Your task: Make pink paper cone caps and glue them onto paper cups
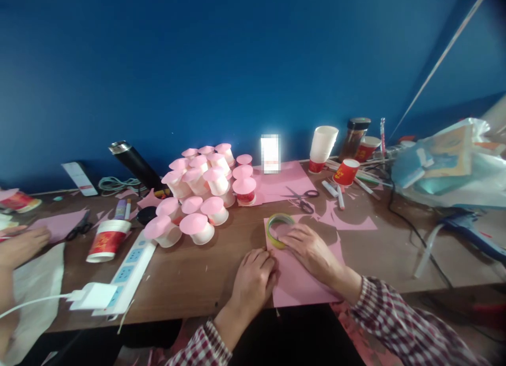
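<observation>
A sheet of pink paper (300, 281) lies on the wooden table in front of me. A yellow-green roll of tape (276, 223) rests flat on its far left corner. My right hand (310, 250) lies over the near side of the roll, fingers spread and pressing it onto the paper. My left hand (253, 279) is curled at the paper's left edge just below the roll; whether it grips something small I cannot tell.
A heap of white cups with pink caps (201, 192) stands to the left. Scissors (304, 200), markers, red paper cups (346, 172), a white cup stack (322, 144) and pink scraps lie behind. A power strip (130, 268) sits near left. Another person's hand (19, 244) is at far left.
</observation>
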Available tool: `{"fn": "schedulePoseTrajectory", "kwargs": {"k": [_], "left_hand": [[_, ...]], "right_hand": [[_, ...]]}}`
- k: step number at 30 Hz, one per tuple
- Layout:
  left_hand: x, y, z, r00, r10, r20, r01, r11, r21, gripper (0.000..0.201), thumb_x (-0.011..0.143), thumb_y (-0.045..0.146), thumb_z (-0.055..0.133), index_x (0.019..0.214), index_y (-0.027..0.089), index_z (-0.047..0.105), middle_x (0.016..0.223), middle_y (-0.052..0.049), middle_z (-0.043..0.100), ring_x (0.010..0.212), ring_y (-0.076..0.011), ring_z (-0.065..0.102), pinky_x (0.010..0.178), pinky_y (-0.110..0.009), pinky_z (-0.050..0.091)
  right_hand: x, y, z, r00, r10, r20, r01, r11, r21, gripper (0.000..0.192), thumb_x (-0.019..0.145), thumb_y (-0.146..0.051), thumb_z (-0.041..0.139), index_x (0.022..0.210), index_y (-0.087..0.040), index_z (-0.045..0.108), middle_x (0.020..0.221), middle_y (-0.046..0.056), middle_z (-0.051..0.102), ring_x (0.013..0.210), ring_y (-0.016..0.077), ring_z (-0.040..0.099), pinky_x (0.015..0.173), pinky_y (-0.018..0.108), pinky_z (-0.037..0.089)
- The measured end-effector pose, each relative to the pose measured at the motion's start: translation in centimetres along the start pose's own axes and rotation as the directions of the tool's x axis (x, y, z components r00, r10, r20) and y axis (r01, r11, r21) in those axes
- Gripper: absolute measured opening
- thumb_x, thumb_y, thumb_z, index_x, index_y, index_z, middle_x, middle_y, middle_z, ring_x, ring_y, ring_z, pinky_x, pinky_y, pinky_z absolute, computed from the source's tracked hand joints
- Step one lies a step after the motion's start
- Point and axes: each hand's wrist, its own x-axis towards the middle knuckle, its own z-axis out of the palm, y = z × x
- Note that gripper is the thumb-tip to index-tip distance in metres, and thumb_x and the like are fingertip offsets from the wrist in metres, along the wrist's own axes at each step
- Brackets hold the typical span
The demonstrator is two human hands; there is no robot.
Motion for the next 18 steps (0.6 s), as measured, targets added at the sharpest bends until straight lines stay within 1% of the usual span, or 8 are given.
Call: {"fn": "schedulePoseTrajectory", "kwargs": {"k": [2,4,10,13,18], "left_hand": [[-0.01,0.02,-0.02,1.0,-0.003,0.001,0.003,1.0,0.0,0.023,0.082,0.021,0.055,0.104,0.019,0.059,0.101,-0.007,0.062,0.104,-0.0237,0.053,0.092,-0.043,0.044],[-0.04,0.01,-0.03,1.0,-0.005,-0.002,0.006,1.0,0.006,0.022,0.082,0.021,0.054,0.103,0.019,0.059,0.102,-0.007,0.062,0.104,-0.0239,0.052,0.093,-0.044,0.043],[-0.16,-0.09,0.04,1.0,-0.008,0.008,0.008,1.0,0.008,0.024,0.081,0.02,0.055,0.105,0.019,0.058,0.107,-0.006,0.061,0.106,-0.0229,0.051,0.095,-0.043,0.042],[-0.11,-0.11,0.06,1.0,-0.009,0.005,0.009,1.0,0.013,0.022,0.081,0.02,0.056,0.103,0.019,0.059,0.106,-0.005,0.062,0.106,-0.0226,0.051,0.095,-0.042,0.042],[0.06,-0.05,0.03,1.0,0.008,-0.007,-0.008,1.0,0.015,0.022,0.081,0.019,0.055,0.103,0.019,0.059,0.106,-0.007,0.062,0.106,-0.0229,0.052,0.094,-0.043,0.043]], "right_hand": [[-0.09,0.21,0.13,1.0,0.0,0.004,0.0,1.0,-0.022,0.029,0.089,-0.016,0.051,0.116,-0.021,0.058,0.087,0.005,0.065,0.091,0.0204,0.057,0.086,0.04,0.046],[-0.08,0.31,0.1,1.0,0.004,0.01,-0.004,0.999,-0.043,0.028,0.089,-0.017,0.051,0.115,-0.021,0.059,0.079,0.004,0.064,0.085,0.0197,0.056,0.082,0.039,0.047],[0.19,0.18,-0.16,1.0,0.01,0.018,-0.01,0.999,-0.045,0.026,0.089,-0.019,0.052,0.114,-0.021,0.06,0.081,0.004,0.063,0.086,0.0203,0.055,0.081,0.039,0.045],[0.22,0.12,-0.23,1.0,0.001,0.012,0.0,0.999,-0.035,0.026,0.089,-0.019,0.051,0.113,-0.021,0.06,0.081,0.005,0.063,0.089,0.0207,0.054,0.081,0.038,0.046],[0.37,0.01,-0.34,1.0,0.016,0.022,-0.015,0.999,-0.051,0.025,0.088,-0.017,0.054,0.111,-0.021,0.062,0.081,0.004,0.063,0.087,0.0206,0.053,0.081,0.038,0.046]]}}
